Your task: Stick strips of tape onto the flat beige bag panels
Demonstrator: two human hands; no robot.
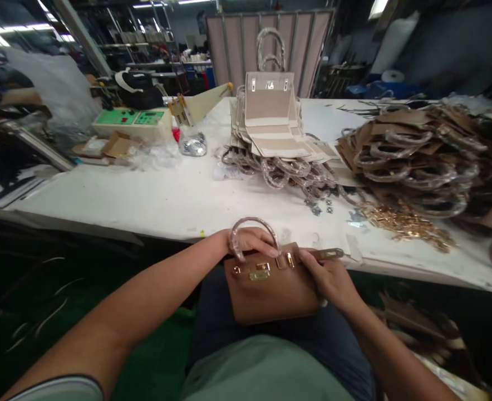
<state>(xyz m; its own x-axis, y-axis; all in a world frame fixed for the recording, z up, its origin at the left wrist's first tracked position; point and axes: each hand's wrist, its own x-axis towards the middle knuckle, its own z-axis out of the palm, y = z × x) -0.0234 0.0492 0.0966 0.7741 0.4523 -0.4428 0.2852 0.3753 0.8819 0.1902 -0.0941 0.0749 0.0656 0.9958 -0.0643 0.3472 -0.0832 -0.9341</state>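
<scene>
A small brown handbag (271,292) with gold clasps lies on my lap below the table edge. Its plastic-wrapped handle (252,224) arches up over my left hand (248,243), whose fingers are curled over the bag's top edge by the handle. My right hand (327,277) grips the bag's right end, the thumb pressing a brown strap (327,254) with a gold end that sticks out to the right.
The white table (146,195) carries a stack of beige bag panels (271,122), wrapped handles (290,172), a pile of brown pieces with handles (417,150), loose gold fittings (404,223), and a green machine (133,120) at the back left.
</scene>
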